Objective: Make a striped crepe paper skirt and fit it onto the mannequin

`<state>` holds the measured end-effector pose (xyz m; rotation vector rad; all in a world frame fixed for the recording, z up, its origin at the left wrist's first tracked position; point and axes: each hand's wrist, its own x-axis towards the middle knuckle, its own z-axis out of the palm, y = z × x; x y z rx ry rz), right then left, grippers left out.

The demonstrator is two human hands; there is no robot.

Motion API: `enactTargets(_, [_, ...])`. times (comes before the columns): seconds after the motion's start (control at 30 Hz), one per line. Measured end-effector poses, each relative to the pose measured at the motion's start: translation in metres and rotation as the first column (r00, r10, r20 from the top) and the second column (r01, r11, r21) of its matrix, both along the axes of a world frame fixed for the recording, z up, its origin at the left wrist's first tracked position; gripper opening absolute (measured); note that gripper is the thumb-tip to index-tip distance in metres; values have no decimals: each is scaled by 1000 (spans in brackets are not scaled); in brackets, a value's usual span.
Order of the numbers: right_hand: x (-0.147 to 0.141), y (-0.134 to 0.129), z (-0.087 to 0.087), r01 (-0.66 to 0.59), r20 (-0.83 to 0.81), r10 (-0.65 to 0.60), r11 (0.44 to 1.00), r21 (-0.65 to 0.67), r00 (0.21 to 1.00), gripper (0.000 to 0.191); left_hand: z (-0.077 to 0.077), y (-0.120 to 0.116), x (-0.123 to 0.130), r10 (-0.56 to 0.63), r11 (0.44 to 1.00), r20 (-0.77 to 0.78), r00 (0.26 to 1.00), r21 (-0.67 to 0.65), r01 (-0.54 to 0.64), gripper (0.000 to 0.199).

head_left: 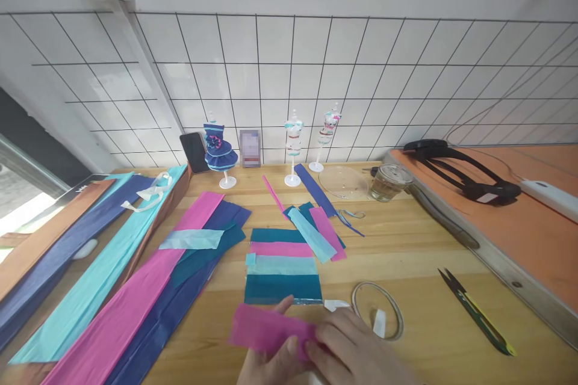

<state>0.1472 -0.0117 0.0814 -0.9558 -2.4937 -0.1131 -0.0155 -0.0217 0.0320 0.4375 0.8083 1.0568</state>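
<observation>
A pink strip of thin material, cloth or crepe paper, is held up low in the middle. My left hand has its thumb in front and a finger behind, pinching the strip. At its right end the fingers of my right hand are closed on the same strip. Just beyond lies a flat striped panel of teal, pink and light blue bands, with a shiny strip along its near edge. A small light blue piece sits at the panel's left edge.
Long coloured strips cover the left side. Short strips overlap behind the panel. Thread snips and a ring of tape lie to the right. Dress-form stands, a phone and a glass jar stand at the back.
</observation>
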Motion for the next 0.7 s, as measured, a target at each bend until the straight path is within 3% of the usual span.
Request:
enactTargets(0.1, [3,0,-4,-7,3,7,1000,15,1000,34,1,5,-8,74,988,-53,996,-131,-81,40])
enactTargets(0.23, [16,-1,-7,-30,-53,28,998,-49,998,29,8,12,-19,112,969,-119,987,-209,-135,31])
enactTargets(0.33, [31,-5,-16,97,-150,-123,981,-168,981,32,16,14,-24,200,948,-140,970,-223,-228,31])
enactTargets(0.4, [38,-6,-21,203,-254,-303,913,-355,919,35,20,15,-26,241,939,-151,959,-215,-269,29])
enactTargets(0.43, [40,-7,-23,210,-311,-390,851,-482,867,33,22,14,-26,254,936,-154,955,-209,-283,28])
enactTargets(0.5, [38,-6,-23,110,-403,-527,698,-708,749,25,24,14,-26,270,934,-154,950,-198,-298,26])
enactTargets(0.57, [29,-5,-23,-33,-444,-606,567,-823,660,20,24,14,-24,268,933,-162,950,-204,-298,25])
enactTargets(0.63, [17,-5,-24,-100,-446,-643,500,-860,623,17,21,14,-21,260,929,-169,951,-223,-294,25])
enactTargets(0.7, [6,-5,-28,-78,-420,-655,484,-872,629,16,17,13,-18,250,926,-170,953,-245,-287,25])
